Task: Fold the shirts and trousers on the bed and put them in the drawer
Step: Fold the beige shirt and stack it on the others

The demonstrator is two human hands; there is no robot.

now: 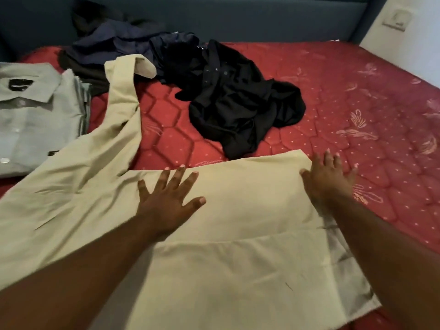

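Two hands flat on cloth | red bed [333,96] | beige garment [226,234] spread at near edge, soft, light, limp; best taken by edges or corners | left hand [166,198] fingers splayed, pressing middle | right hand [329,177] fingers apart at its right edge.

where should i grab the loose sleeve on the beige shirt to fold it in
Pinch the cuff end of the sleeve, coming from the far left. It lies stretched out away from the body of the beige shirt, its tip folded over, free of both hands.
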